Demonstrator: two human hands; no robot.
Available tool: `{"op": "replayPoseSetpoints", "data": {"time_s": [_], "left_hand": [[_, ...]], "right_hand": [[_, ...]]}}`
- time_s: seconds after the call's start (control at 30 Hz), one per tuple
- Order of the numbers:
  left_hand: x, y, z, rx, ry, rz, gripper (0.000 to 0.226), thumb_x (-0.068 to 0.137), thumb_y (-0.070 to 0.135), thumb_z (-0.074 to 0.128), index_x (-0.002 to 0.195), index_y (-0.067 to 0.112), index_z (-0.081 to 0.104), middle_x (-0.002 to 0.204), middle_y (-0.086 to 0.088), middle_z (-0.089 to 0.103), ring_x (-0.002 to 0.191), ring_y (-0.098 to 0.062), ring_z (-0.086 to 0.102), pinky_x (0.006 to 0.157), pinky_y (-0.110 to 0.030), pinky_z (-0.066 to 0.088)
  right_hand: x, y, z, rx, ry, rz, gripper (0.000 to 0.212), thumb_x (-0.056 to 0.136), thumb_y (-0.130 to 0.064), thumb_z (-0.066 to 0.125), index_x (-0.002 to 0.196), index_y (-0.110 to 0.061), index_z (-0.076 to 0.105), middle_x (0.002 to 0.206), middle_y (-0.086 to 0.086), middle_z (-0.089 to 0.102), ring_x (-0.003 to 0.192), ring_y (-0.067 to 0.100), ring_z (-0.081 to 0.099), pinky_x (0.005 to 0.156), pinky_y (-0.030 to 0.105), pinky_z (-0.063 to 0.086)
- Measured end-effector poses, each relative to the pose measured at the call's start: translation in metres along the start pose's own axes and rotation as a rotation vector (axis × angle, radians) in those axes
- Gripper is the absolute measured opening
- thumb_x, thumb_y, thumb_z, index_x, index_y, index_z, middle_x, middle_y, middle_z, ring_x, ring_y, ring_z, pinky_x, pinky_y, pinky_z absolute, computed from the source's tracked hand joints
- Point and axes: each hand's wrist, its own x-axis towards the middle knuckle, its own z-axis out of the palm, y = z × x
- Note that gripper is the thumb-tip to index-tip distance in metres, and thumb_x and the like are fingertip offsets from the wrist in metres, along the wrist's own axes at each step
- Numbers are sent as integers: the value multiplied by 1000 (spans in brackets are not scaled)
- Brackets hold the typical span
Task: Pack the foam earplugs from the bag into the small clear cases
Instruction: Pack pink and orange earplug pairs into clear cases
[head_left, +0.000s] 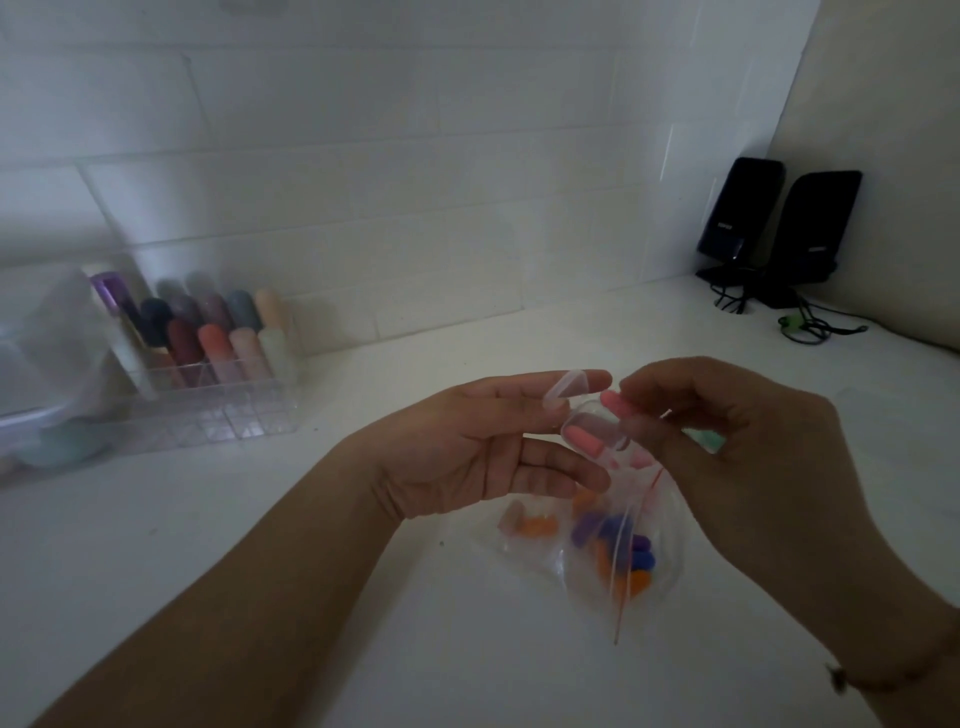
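**Pink earplug held at the open case, above the bag**

White counter (260, 571) runs back to a white tiled wall (363, 156), meeting a plain wall at the far right corner. Toward the far left edge stands a clear organizer (208, 415) holding rows of coloured tubes. Two black speakers (779, 228) sit in the far right corner with cables trailing beside them. Near the middle of the counter, towards the front, lies a clear zip bag (582, 551) with orange, purple and blue earplugs inside. Above it, the left hand (467, 457) holds a small clear case (592, 431) with its lid (566, 387) flipped open, fingers mostly extended around it; a pink earplug (584, 441) lies inside. The right hand (737, 447) pinches a second pink earplug (615, 402) at the case's mouth, fingers curled. A green earplug (709, 440) shows under that hand's fingers. A thin bracelet (883, 680) circles the right wrist.
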Motion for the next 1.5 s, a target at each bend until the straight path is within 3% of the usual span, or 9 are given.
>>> {"op": "replayPoseSetpoints", "data": {"time_s": [0.17,0.47,0.7,0.87,1.0,1.1,1.17,1.3,1.5], "left_hand": [[-1,1,-1,-16,-23,-1,65,85,24,70,142,6,45,117,-20,61,98,-33,66,80,-32,56],[1,1,2,-30,76,-15,54,90,38,56,137,11,51,107,-15,65,87,-25,66,75,-29,56],[6,0,16,551,403,190,69,83,9,72,142,24,41,88,-23,67,68,-17,62,69,-31,52],[5,-4,28,637,322,361,81,80,2,69,147,26,30,73,1,66,68,-14,64,70,-27,50],[5,-9,35,826,390,420,81,79,18,78,146,26,34,91,2,70,87,-19,69,81,-36,55],[2,-9,31,1182,301,207,120,58,52,86,149,47,9,139,25,42,129,-3,43,104,-31,42],[-1,-10,28,1380,134,28,136,50,56,89,143,57,-10,149,34,11,140,6,13,115,-26,21],[2,-13,29,1478,18,-101,131,58,54,87,135,65,-18,138,45,7,126,13,12,105,-14,14],[-6,-2,15,1598,7,-118,104,69,49,81,134,69,2,110,60,19,108,26,23,95,0,16]], "right_hand": [[1,0,2,-20,-69,13,19,71,-58,56,76,-41,63,73,-27,58,83,-2,58,62,14,41],[5,5,-3,151,-76,50,18,79,-48,55,81,-35,68,81,-13,68,72,6,64,60,13,49],[5,5,-2,85,-162,132,35,76,-61,40,93,-41,62,81,-23,65,77,-7,59,62,16,39],[3,-5,-6,72,-132,38,35,75,-60,51,103,-41,62,86,-25,64,77,1,59,58,15,43],[7,-10,-17,184,-139,33,23,76,-46,61,96,-35,68,80,-14,70,69,5,65,60,15,51],[20,6,-38,404,-51,234,23,69,-36,68,90,-27,70,79,0,73,60,15,66,61,24,56],[25,26,-51,355,-60,357,20,71,-29,73,89,-21,68,80,4,72,62,19,70,66,33,58],[23,55,-61,9,-308,512,13,81,-23,76,87,-18,65,84,1,71,60,16,72,71,42,59],[20,45,-57,-15,-607,587,29,71,-29,80,89,-12,65,76,8,73,64,20,73,66,37,61]]}}
